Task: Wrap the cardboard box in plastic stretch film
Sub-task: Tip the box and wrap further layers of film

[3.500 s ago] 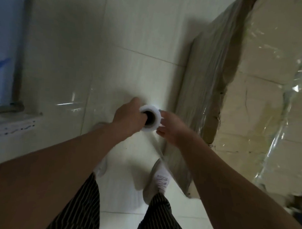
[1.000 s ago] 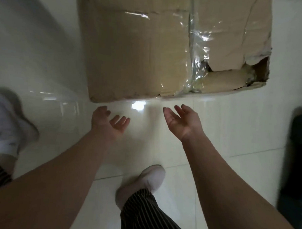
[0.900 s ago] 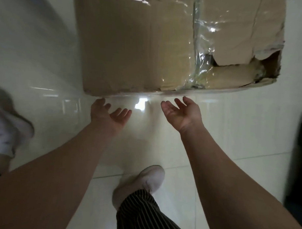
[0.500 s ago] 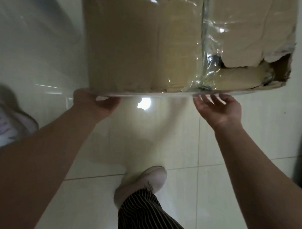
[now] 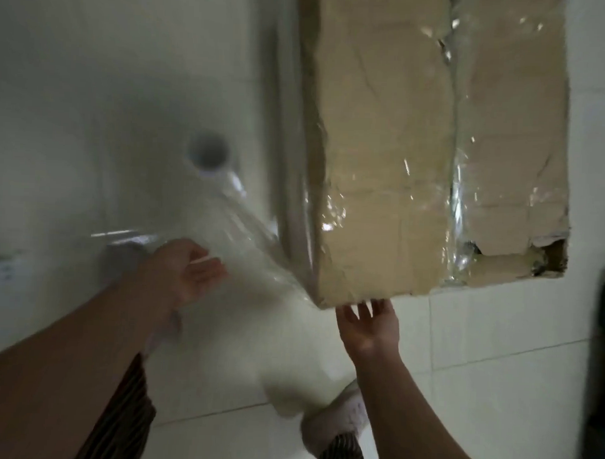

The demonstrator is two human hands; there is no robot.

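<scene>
Cardboard box (image 5: 382,163) sits on the floor (image 5: 495,373), long side running away from the person. Right hand (image 5: 366,326), spread flat, touches its near corner; left hand (image 5: 186,273), open and empty, is nearer the film (image 5: 246,227) stretching back-left to the roll (image 5: 207,154).

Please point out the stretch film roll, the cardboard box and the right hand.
White roll of clear plastic stretch film (image 5: 207,155): head view, its hollow end.
Brown cardboard box (image 5: 383,146): head view, its film-covered face.
Right hand (image 5: 369,329): head view, middle of the hand.
</scene>
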